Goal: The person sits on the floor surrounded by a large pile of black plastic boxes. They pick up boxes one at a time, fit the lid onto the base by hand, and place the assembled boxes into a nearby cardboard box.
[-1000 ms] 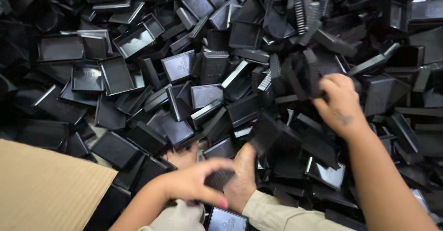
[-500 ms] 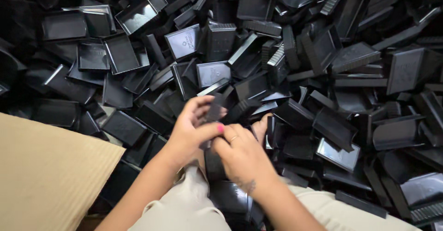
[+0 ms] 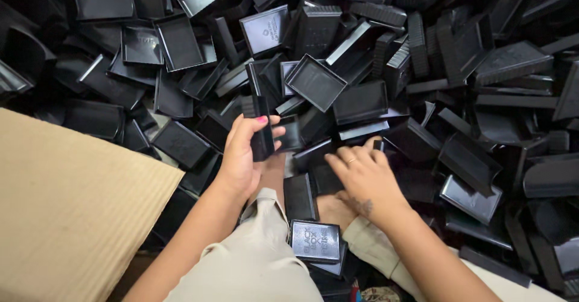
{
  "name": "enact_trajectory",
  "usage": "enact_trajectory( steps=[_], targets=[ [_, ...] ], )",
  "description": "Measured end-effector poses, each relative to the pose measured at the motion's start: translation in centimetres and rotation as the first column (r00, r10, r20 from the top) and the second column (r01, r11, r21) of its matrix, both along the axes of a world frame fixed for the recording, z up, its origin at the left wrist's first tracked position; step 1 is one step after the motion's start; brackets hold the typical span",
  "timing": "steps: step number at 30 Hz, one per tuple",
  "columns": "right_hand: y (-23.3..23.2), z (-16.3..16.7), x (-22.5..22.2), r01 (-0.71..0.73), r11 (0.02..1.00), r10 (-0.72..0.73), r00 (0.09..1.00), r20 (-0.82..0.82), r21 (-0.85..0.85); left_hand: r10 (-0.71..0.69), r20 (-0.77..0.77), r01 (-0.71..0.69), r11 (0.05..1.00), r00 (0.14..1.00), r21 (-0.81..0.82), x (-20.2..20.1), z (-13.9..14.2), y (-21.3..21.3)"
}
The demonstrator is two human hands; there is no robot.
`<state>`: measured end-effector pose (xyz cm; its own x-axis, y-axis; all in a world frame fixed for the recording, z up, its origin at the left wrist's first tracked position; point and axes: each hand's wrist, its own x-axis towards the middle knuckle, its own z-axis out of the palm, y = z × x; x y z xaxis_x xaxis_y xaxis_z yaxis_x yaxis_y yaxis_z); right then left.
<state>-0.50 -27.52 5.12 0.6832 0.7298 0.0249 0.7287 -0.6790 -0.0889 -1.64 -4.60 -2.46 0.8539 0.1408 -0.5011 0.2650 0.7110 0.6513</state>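
Left hand (image 3: 244, 157) pinches a stack (image 3: 261, 130) of stiff, light, probably slick black trays by its edges; right hand (image 3: 362, 178), fingers spread, presses the pile (image 3: 422, 66) at three o'clock.

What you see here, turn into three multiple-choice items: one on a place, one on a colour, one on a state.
1. Where does the cardboard sheet lie?
A. To the person's left
B. To the person's right
C. On the far side of the heap

2. What colour are the heaped trays?
A. White
B. Red
C. Black

3. How is the left hand?
A. Open and empty
B. Closed on a black piece
C. Flat on the cardboard

Key: 1 A, it fills the lower left corner. 2 C, every tray is black. 3 B, fingers and thumb wrap the upright piece.
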Motion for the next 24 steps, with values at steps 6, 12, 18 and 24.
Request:
enact_trajectory(
  steps=[6,12,18,24],
  targets=[
    [-1.4,-0.8,0.2,0.636,0.671,-0.568,0.771,-0.288,0.380,-0.085,0.091,0.088,0.996,0.992,-0.025,0.1,0.0,-0.5],
    [4.9,-1.7,-2.4,0.267,0.860,-0.319,0.946,0.050,0.435,-0.256,0.198,0.285,0.948,0.946,-0.139,-1.2,1.4,-1.4],
    [1.4,-3.1,3.7,0.400,0.830,-0.439,0.899,0.011,0.389,0.003,-0.054,-0.015,0.974,0.999,-0.226,-0.4,1.0,-0.2],
    [-3.1,-3.9,9.4,0.443,0.873,-0.487,0.759,0.433,0.206,0.031,-0.080,-0.059,0.928,0.996,-0.369,-0.3,-0.6,0.0]
  ],
)
